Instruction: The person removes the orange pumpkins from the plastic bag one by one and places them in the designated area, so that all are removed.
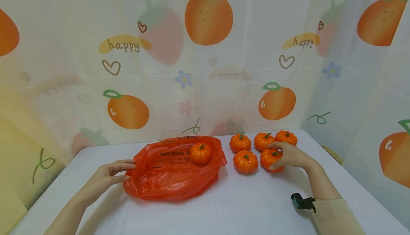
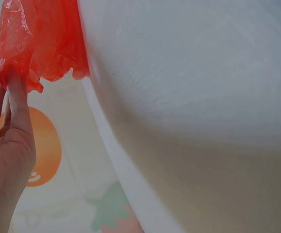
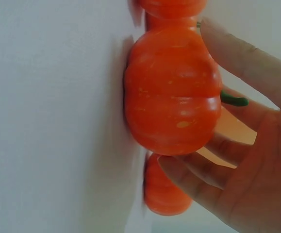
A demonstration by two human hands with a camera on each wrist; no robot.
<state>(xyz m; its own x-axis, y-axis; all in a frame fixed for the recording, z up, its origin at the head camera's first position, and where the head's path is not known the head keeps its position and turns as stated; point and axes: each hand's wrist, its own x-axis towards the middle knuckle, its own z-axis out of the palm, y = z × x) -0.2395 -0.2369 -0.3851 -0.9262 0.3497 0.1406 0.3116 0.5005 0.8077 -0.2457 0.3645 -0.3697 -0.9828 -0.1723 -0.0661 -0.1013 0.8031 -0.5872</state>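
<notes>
A red plastic bag (image 1: 179, 183) lies spread with its mouth facing up, dark print showing inside. One small orange pumpkin (image 1: 200, 153) with a green stem sits in it toward the right. My left hand (image 1: 107, 176) pinches the bag's left edge between thumb and fingers; thin red film covers some fingertips in the left wrist view. On the right, my right hand (image 1: 289, 155) reaches over another small pumpkin (image 3: 174, 92), thumb on one side and fingers on the other. That pumpkin rests on the table, stem toward the palm.
Several more small pumpkins (image 1: 245, 162) stand close around the one in my right hand, right of the bag. A white cloth covers the table (image 1: 243, 206). Behind it hangs a fruit-printed curtain (image 1: 205, 75). A dark strap piece (image 1: 302, 202) shows by the right sleeve.
</notes>
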